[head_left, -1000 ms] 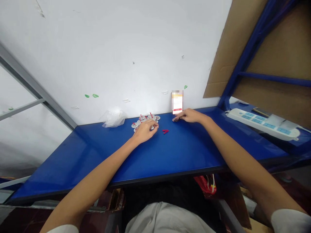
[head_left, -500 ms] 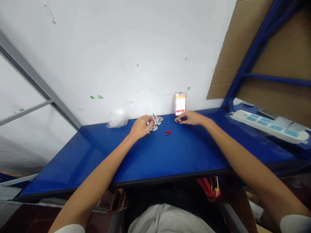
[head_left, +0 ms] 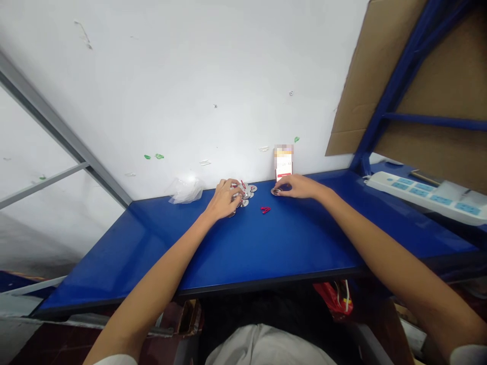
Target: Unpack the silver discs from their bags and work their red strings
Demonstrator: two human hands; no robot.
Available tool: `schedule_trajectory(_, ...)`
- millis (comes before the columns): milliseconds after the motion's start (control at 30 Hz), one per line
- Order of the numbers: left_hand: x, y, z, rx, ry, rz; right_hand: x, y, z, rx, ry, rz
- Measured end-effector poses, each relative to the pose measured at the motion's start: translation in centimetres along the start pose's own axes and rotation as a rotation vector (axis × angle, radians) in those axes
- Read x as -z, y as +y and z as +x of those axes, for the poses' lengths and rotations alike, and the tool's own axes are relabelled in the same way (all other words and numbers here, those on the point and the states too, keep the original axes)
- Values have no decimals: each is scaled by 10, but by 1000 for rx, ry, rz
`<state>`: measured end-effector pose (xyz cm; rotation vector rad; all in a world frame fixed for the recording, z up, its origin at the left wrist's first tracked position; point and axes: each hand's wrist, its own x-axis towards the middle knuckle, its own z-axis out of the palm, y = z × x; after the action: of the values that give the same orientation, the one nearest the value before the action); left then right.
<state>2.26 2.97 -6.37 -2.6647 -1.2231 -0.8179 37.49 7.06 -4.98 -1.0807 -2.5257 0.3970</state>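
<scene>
At the back of the blue table, my left hand reaches into a heap of small silvery round discs with red clip-like parts among them. Its fingers are curled together at the heap's left side, and what lies between them is hidden. Farther right, just in front of a propped-up phone, my right hand pinches one round metal disc at the tabletop. A small red clip lies by itself on the table between the two hands, touched by neither.
Crumpled clear plastic lies against the white wall on the left. On the right stand a white power strip and a blue metal frame backed with cardboard. A red bag is under the table edge.
The view has shifted slightly. My right hand and its disc have moved a little left of the phone. My left hand stays at the heap, its fingers shifted slightly.
</scene>
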Motion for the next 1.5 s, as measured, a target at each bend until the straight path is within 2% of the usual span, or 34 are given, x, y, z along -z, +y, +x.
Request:
schedule_trajectory(200,-11,-7,1,55,-200,-18,-3,-8,3,57,73,-42)
schedule_trajectory(367,-12,-11,3,55,-224,-61,-9,-3,4,59,76,-48)
schedule_trajectory(467,-10,-11,5,46,-187,-110,-9,-7,3,78,95,-57)
schedule_trajectory(567,-5,-7,6,79,-92,-236,-12,-20,5,120,189,-25)
schedule_trajectory(667,3,5,7,202,10,-492,-23,-41,11,104,327,149)
schedule_trajectory(833,4,32,6,405,75,-1056,-48,-74,21,70,344,487)
schedule_trajectory(1000,-6,44,5,507,165,-1250,-57,-85,22,82,437,568)
schedule_trajectory(1133,-11,49,4,575,216,-1295,-55,-86,20,118,447,530)
schedule_trajectory(1233,-10,52,5,598,227,-1327,-52,-88,16,191,459,409)
schedule_trajectory(1400,-6,55,7,551,137,-1376,-47,-93,11,251,468,185)
schedule_trajectory(1500,-6,55,6,533,65,-1380,-46,-92,9,280,429,117)
